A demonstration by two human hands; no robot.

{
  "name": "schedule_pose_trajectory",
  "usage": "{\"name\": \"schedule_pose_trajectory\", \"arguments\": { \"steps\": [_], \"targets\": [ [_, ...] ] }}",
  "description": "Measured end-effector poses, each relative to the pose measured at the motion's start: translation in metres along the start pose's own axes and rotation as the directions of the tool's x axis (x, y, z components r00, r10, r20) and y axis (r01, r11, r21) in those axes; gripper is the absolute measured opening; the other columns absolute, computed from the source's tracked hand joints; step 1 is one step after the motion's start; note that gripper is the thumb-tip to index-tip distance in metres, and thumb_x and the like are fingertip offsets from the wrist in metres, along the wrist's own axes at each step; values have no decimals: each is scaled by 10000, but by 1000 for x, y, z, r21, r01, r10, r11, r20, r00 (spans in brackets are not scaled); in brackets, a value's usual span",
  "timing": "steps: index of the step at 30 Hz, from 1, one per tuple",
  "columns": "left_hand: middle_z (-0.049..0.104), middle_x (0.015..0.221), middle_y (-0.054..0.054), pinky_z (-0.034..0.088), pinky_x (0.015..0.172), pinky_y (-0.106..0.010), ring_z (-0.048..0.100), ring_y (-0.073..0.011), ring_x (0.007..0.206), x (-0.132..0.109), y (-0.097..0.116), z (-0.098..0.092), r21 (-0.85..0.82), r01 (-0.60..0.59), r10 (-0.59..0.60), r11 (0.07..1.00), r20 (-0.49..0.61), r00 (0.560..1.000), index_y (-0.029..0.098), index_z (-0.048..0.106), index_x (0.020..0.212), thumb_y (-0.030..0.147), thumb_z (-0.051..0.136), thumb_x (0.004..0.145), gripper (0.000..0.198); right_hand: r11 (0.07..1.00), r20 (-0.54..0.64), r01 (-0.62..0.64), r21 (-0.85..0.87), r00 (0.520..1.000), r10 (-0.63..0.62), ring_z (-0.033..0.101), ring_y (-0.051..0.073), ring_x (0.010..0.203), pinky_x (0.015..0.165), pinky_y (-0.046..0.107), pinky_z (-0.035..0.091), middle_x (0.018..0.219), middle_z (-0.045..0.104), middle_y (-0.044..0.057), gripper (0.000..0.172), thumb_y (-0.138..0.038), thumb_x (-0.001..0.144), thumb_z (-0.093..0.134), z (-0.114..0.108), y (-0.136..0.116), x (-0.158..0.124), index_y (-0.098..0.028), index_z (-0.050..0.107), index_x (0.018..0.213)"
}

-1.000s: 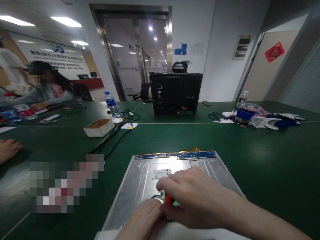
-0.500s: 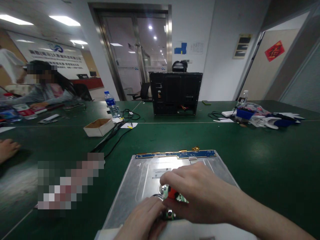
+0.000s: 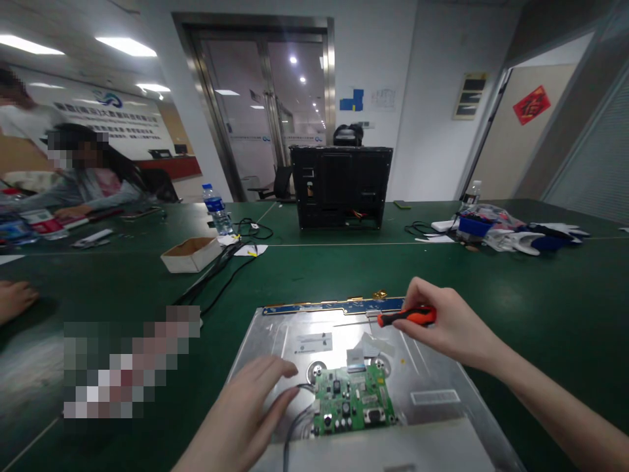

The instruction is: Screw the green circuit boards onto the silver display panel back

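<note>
A red-and-black screwdriver (image 3: 410,316) is gripped in my right hand (image 3: 449,328), its thin shaft pointing left above the silver metal back of a flat panel (image 3: 275,344). My left hand (image 3: 246,406) is at the left of the green circuit board (image 3: 351,396), with thumb and fingers apart and nothing seen between them. A dark cable (image 3: 289,429) runs from the board's left edge, close to my left fingertips. Along the panel's far edge lies a narrow blue circuit strip (image 3: 314,308). A pale strip (image 3: 417,446) covers the panel's near part.
A black monitor housing (image 3: 341,187) stands further back on the green table (image 3: 540,314). To the left are an open cardboard box (image 3: 191,255), a water bottle (image 3: 216,210) and black cables (image 3: 216,269). Gloves (image 3: 531,239) lie back right. Another person's hand (image 3: 17,301) rests far left.
My right hand has lifted the screwdriver away from the board, up and to the right. My left hand has moved left and its fingers have parted, uncovering the green board.
</note>
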State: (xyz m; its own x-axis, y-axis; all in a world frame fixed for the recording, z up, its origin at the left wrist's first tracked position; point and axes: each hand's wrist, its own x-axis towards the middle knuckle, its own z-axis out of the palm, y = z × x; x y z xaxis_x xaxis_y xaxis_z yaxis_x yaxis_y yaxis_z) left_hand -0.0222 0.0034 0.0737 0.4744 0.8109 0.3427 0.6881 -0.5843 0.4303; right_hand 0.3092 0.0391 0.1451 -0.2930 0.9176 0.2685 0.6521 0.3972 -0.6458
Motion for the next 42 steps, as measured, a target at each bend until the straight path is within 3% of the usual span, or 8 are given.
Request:
{"name": "schedule_pose_trajectory", "arguments": {
  "steps": [4,8,11,21,26,32,36,42],
  "targets": [
    [673,895,-35,473,750,-278,631,-181,836,35,-16,-2,21,28,-30,999,117,993,196,626,930,254,453,940,183,954,-26,-156,257,985,168,563,149,608,571,273,435,671,615,-18,186,-380,889,573,13,46,-1,-208,501,885],
    [676,862,-48,418,718,-275,599,-179,766,70,-18,9,102,137,-162,985,309,937,163,644,857,194,505,873,143,923,-33,-205,325,973,228,547,149,508,494,268,421,591,582,-36,291,-485,836,576,33,78,-1,-209,515,908],
    [657,785,-31,387,674,-257,578,-170,715,84,-16,21,112,142,-171,983,324,930,166,653,819,199,559,834,101,913,-43,-206,354,971,235,559,148,509,512,270,434,582,579,-39,304,-496,802,609,42,88,-5,-211,531,874],
    [670,811,-38,402,694,-239,598,-165,755,94,-19,35,69,103,-120,992,318,940,158,654,776,128,543,831,128,894,-72,-195,404,967,243,564,145,543,530,260,424,593,580,-47,252,-430,820,644,41,91,-15,-205,556,890],
    [678,830,-24,403,686,-225,601,-149,755,103,4,37,25,9,-17,1000,331,943,166,671,803,129,563,845,122,882,-98,-181,436,964,246,550,136,522,507,260,440,615,596,-35,282,-468,829,636,38,85,-16,-204,552,883],
    [675,777,-17,373,666,-237,592,-152,734,117,40,69,-22,-197,189,980,398,898,198,717,783,143,650,819,94,875,-153,-156,457,956,250,548,135,527,518,267,444,643,611,-22,322,-509,832,632,35,86,-17,-204,545,885],
    [678,751,-15,363,692,-264,593,-157,718,123,44,82,-18,-260,246,965,398,884,200,721,778,146,673,819,83,876,-171,-143,460,954,245,537,129,523,510,259,426,650,601,-25,311,-499,845,623,34,89,-17,-203,539,888],
    [673,740,-2,343,696,-281,602,-166,739,119,41,83,-3,-293,271,956,391,880,200,697,760,102,654,824,125,882,-171,-138,451,956,237,527,131,526,518,261,413,655,599,-23,291,-479,850,625,36,88,-18,-204,539,891]
  ]
}}
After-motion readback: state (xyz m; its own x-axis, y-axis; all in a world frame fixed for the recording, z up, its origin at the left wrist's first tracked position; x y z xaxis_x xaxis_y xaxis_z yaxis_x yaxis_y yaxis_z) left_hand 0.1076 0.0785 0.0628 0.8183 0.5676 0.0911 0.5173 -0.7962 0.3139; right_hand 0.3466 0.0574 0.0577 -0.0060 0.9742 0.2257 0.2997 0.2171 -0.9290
